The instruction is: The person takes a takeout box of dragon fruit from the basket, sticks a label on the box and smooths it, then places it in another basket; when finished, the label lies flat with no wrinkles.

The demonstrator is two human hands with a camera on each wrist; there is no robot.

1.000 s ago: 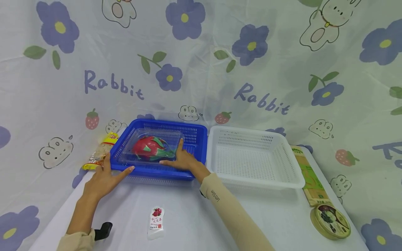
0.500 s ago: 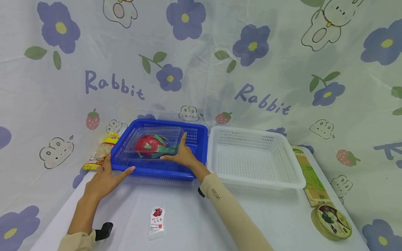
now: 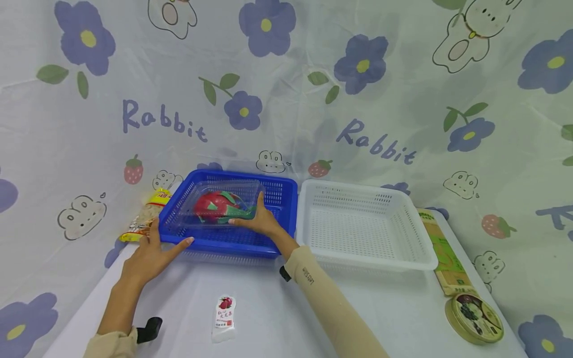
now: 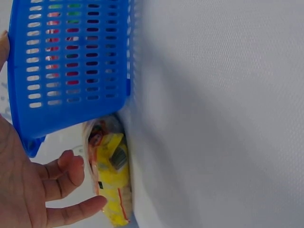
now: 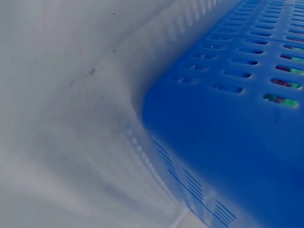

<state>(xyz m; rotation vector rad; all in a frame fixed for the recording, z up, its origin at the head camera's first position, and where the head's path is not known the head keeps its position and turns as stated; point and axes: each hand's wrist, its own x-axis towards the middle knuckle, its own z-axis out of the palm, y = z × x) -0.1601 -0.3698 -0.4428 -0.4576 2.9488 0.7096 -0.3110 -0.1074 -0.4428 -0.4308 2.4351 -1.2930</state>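
Inside the blue basket (image 3: 233, 247) is a clear plastic box (image 3: 210, 188) with a red and green dragon fruit (image 3: 215, 206) showing through it. My right hand (image 3: 264, 221) holds the box by its right end, thumb along the front and fingers at the far side. The right wrist view has only the basket's blue wall (image 5: 204, 128), with the hand out of sight. At the basket's front left corner is my left hand (image 3: 149, 258), fingers spread and thumb close to the rim. In the left wrist view its loosely bent fingers (image 4: 61, 183) hang below the basket, holding nothing.
A yellow snack bag (image 3: 145, 219) lies left of the blue basket. To the right stands a white basket (image 3: 367, 261), then a green and tan flat pack (image 3: 443, 253) and a round gold tin (image 3: 474, 318). A dragon fruit label (image 3: 224, 318) lies in front.
The clear box with the dragon fruit has shifted slightly right and back in my right hand, away from the basket's front rim. My left hand has stayed at the corner.
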